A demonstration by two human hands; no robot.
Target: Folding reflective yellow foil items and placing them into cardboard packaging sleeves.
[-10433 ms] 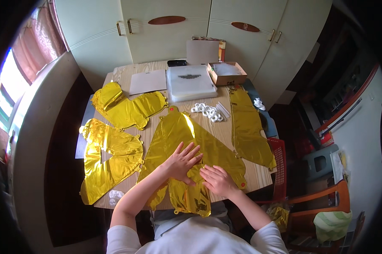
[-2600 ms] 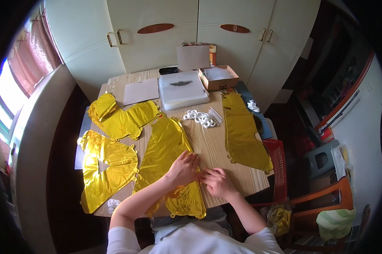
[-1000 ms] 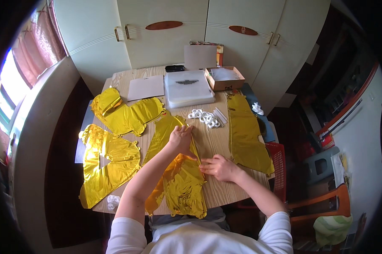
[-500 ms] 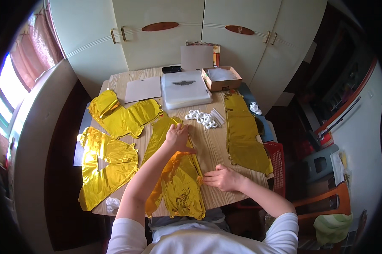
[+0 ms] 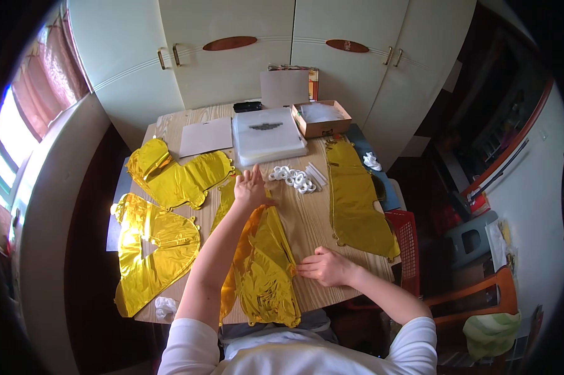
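A pale wood-grain table (image 5: 313, 222) bore a long, creased, shiny gold foil piece (image 5: 268, 265), reaching its near edge. The left hand (image 5: 250, 190) spread its fingers over the foil's far part; the right hand (image 5: 329, 267), fingers together, met its right edge, any pinch unclear. Small white rings (image 5: 294, 179) lay near the left hand.

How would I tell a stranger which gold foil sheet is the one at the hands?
In front of the pale cupboard stands a wooden table; go to the middle of its near edge. There lies a gold foil sheet, the left hand over its far part, the right hand at its right edge. Unlike the gold sheets to either side, it shows broad orange folds.
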